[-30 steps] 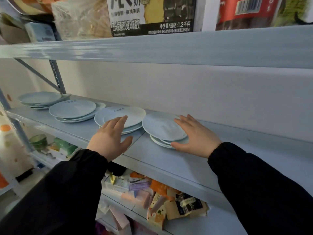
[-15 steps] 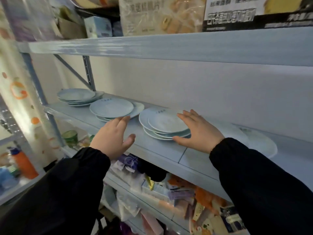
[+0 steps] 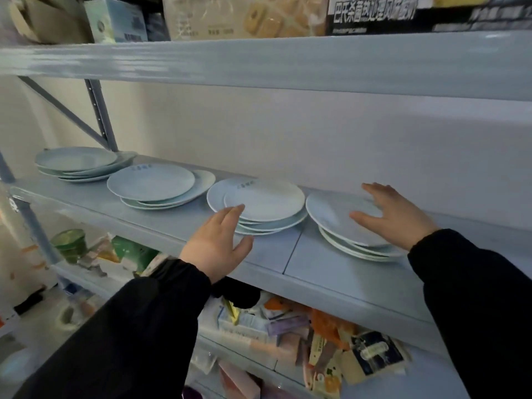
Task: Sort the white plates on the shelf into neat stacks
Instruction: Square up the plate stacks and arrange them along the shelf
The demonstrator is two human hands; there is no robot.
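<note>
Four uneven stacks of white plates sit in a row on the grey shelf (image 3: 149, 226): a far-left stack (image 3: 74, 159), a second stack (image 3: 151, 182), a third stack (image 3: 264, 198) and a right stack (image 3: 336, 214). In each, the plates lie shifted off one another. My left hand (image 3: 218, 240) reaches to the front left rim of the third stack, its straight fingertips touching the plates' edges. With fingers spread, my right hand (image 3: 394, 214) lies flat on the top plate of the right stack, which is tilted. Neither hand grips anything.
The upper shelf (image 3: 259, 61) hangs close above the plates, loaded with boxes and packets (image 3: 241, 15). A wall closes the back. The lower shelf holds several small packages (image 3: 288, 326) and a green cup (image 3: 69, 243). A metal upright (image 3: 100, 113) stands at back left.
The view has swung left and back. My right hand has slid from a stack's rim onto the top plate of the right stack. My left hand has reached forward to the third stack's rim.
</note>
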